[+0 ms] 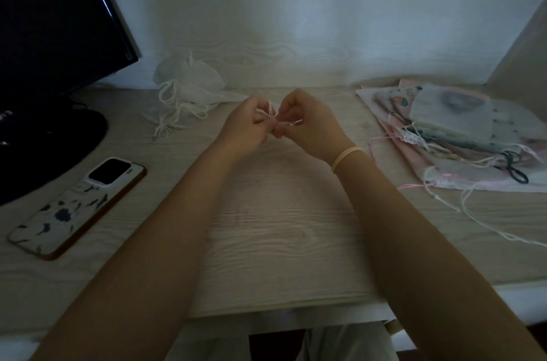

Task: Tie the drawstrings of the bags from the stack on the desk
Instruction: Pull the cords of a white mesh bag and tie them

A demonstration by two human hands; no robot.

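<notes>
Pale wood-grain surface (275, 227) against a white wall, dim light. Left hand (247, 121) and right hand (305, 121) meet at its far middle, fingers of both pinching white drawstrings (270, 113); the bag they belong to is hidden behind the hands. Stack of bags (453, 129) sits far right, white bags (189, 85) far left. Cord looks thin, limp, light, likely slippery: grip near the knot, not the loose ends.
</notes>
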